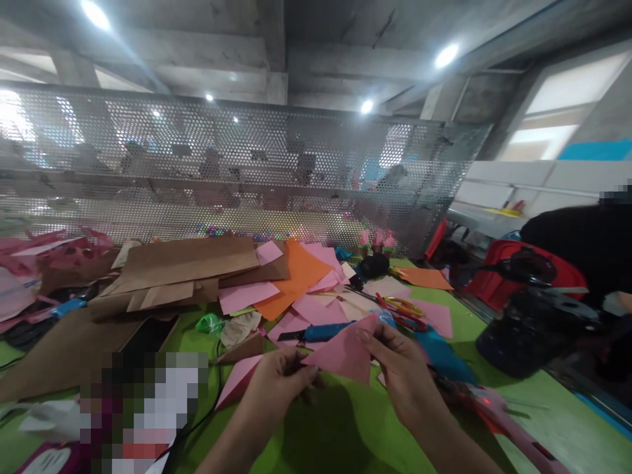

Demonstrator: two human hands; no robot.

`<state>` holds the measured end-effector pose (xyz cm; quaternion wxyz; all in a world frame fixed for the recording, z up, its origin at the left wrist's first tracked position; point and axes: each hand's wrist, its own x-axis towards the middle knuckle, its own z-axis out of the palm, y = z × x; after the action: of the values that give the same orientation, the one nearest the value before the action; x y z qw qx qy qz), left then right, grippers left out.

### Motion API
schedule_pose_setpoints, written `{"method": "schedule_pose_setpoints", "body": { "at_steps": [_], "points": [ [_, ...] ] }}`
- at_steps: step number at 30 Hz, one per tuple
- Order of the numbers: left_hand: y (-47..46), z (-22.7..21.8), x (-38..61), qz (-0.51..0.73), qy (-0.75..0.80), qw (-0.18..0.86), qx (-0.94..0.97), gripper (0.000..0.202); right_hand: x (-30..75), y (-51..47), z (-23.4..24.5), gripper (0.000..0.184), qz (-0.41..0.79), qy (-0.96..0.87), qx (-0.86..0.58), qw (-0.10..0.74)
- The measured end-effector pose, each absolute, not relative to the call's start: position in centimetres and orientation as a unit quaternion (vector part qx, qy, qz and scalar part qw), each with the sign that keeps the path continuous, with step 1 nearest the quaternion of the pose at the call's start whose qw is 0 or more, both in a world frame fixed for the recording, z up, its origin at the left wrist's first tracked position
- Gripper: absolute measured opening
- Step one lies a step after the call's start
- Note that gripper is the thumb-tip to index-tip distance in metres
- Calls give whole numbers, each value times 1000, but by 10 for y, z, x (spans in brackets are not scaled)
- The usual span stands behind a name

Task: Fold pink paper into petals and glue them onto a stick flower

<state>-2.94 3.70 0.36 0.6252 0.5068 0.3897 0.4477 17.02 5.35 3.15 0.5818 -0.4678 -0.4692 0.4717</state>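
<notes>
I hold a pink triangular piece of paper [345, 352] above the green table [345, 428] with both hands. My left hand [279, 385] pinches its lower left corner, fingers closed. My right hand [402, 372] grips the right side, thumb on top near the upper edge. Another pink sheet [237, 378] lies flat just left of my left hand. A blue-handled tool [320, 331] lies on the table right behind the held paper.
Brown paper sheets [182, 270], orange paper [291, 280] and several pink sheets cover the table behind. Red and yellow scissors [402, 309] lie at right. A perforated metal screen [247, 171] backs the table. A person in black [577, 243] sits at far right.
</notes>
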Motion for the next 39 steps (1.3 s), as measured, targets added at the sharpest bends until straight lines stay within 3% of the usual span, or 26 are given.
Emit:
{"method": "schedule_pose_setpoints", "body": {
  "at_steps": [12,17,21,28,32,39],
  "points": [
    [35,10,-26,454,409,599,517,43,171,53,29,34,451,-485,-471,582],
    [35,13,-32,414,418,596,547,35,170,51,35,31,441,-492,-487,572],
    [31,21,-39,400,425,531,614,26,169,49,35,32,445,-514,-487,548],
    [26,10,-26,416,418,493,640,20,153,37,34,27,465,-625,-464,423],
    [32,1,-23,448,475,442,615,25,153,38,33,33,476,-603,-473,432],
    [36,7,-26,500,474,445,572,28,154,41,28,40,463,-626,-478,407]
  ]
}}
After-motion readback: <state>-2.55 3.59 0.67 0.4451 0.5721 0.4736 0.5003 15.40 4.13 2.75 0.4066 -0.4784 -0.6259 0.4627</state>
